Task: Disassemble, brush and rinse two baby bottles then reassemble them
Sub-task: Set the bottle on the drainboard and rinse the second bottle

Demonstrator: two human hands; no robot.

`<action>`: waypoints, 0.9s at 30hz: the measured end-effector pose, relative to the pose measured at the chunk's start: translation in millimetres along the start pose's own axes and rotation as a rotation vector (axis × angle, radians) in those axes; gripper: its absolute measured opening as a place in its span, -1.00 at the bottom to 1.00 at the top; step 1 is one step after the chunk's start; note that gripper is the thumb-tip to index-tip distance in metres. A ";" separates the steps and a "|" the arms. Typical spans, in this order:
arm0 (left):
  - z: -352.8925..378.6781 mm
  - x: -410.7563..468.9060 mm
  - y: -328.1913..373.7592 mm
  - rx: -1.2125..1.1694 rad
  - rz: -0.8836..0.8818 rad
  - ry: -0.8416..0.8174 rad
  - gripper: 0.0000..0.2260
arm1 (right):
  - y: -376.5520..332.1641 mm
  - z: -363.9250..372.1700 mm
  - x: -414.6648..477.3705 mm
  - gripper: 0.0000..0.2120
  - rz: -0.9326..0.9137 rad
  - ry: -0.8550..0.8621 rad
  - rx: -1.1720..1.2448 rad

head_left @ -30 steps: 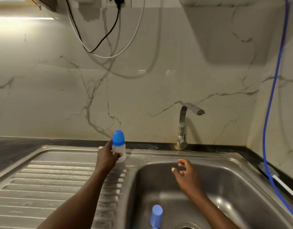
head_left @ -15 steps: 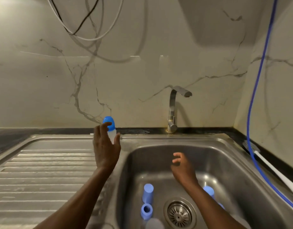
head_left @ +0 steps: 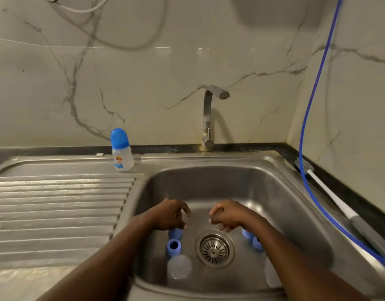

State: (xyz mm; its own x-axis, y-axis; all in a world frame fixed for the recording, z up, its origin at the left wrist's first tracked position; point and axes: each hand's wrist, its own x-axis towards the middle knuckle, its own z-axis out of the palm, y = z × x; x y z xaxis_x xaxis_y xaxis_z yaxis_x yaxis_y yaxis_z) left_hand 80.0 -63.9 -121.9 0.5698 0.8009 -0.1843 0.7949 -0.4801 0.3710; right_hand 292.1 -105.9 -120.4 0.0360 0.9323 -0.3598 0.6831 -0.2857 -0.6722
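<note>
Two bottles, so where are they?

One assembled bottle (head_left: 122,156), blue cap on, stands upright on the sink's back rim (head_left: 187,157), at the far corner of the ribbed drainboard (head_left: 57,203). The other is in pieces down in the basin. A clear bottle body (head_left: 179,267) is near the front wall, with a blue ring (head_left: 173,247) just behind it and a blue cap (head_left: 176,233) behind that. Across the drain strainer (head_left: 215,248), more blue pieces (head_left: 247,233) sit together, partly hidden by the right forearm. Which parts they are I can't tell.

What about the hands?

Both hang low in the basin, apart from each other. The left hand (head_left: 169,216) droops right over the blue cap, fingers loosely curled with nothing between them. Whether it touches the cap I can't tell. The right hand (head_left: 227,215) is likewise loosely curled and holds nothing.

Anything else around?

Just a tap (head_left: 208,118) at the back wall, a white-handled bottle brush (head_left: 330,191) lying on the dark counter to the right, and a blue hose (head_left: 301,144) hanging down the wall and crossing over it.
</note>
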 end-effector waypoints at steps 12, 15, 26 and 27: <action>-7.3 10.3 -11.8 -0.097 -0.064 0.492 -0.87 | -36.1 10.7 -23.9 -0.60 -0.252 -0.339 -0.233; -3.4 8.6 -16.8 -0.129 -0.098 0.544 -0.87 | -43.3 27.4 -24.9 -0.61 -0.315 -0.300 -0.261; -70.3 110.6 52.4 -0.615 -0.040 0.822 -0.61 | -20.5 -3.6 6.5 -0.83 -0.286 0.292 0.046; -74.0 119.9 60.2 -0.624 -0.029 0.829 -0.59 | -17.5 -7.6 9.8 -0.84 -0.276 0.351 0.100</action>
State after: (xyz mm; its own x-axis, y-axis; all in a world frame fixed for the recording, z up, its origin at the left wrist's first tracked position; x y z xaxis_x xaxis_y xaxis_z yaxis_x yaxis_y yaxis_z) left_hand 180.7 29.7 -54.3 0.0418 0.9176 0.3954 0.4225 -0.3749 0.8252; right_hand 286.0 -90.0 -107.2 0.1197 0.9903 0.0713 0.6288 -0.0200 -0.7773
